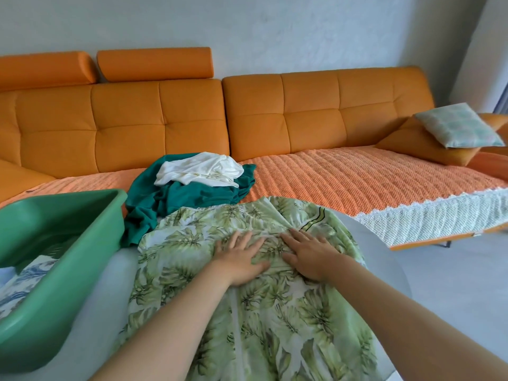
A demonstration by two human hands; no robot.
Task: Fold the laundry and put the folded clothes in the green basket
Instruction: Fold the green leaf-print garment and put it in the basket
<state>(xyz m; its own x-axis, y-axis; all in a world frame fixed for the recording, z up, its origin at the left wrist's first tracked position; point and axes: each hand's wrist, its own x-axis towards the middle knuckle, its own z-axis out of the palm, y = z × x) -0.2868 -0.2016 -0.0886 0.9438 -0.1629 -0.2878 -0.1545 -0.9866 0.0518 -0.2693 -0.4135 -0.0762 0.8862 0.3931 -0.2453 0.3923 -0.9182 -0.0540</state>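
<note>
Leaf-print garment (275, 312) spread over white table (384, 257), centre near. Left hand (242, 261) and right hand (310, 257) side by side, flat, fingers spread, pressing on garment. Green basket (68, 259) at left, patterned cloth (24, 281) inside. Teal cloth (178, 199) and white cloth (200, 169) piled farther back, on sofa (330, 119) edge.

A home living room: a long orange sofa (165, 111) with headrests stands against a plain wall (275, 28), a quilted throw (357, 182) and a cushion (456, 125) on its seat, loose clothes (187, 193) heaped there, and a green basket (82, 243) on a white table (384, 273) in front.
</note>
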